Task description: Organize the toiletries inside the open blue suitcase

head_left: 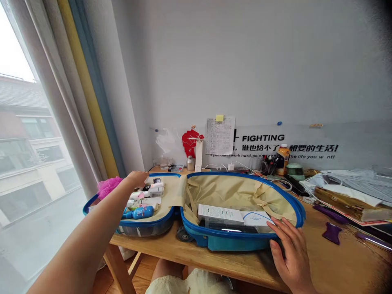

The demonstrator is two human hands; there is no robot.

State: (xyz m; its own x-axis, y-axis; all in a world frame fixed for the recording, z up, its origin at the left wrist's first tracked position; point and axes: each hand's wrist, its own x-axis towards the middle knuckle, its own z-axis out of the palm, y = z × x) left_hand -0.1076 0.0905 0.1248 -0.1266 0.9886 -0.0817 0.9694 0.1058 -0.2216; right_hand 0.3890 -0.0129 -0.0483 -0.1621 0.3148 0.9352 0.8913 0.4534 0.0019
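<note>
Blue hard-shell suitcase (232, 241) lies wide open on the wooden desk (337, 261), both halves lined in beige fabric. Left hand (136, 178) reaches out at ten o'clock, over the far edge of the left half, fingers curled down among the toiletries; whether it grips anything, I cannot tell. Just beneath that forearm sits a blue bottle (139, 212) on its side, with small white tubes (156, 187) packed beside it toward twelve o'clock. A pink mesh sponge (108, 185) pokes up at nine o'clock of the hand, at the case's outer rim.

Right hand (290, 253) rests flat at four o'clock, fingers spread wide, holding nothing, fingertips touching the near rim of the right half. Inside that half, at nine o'clock of the hand, lie a white box (220, 214) and a white pouch with a blue curve (256, 218), touching each other.

Beyond the case at one o'clock, an orange-capped bottle (282, 157) stands upright against the wall. Stacked books (349, 202) sit at three o'clock.
</note>
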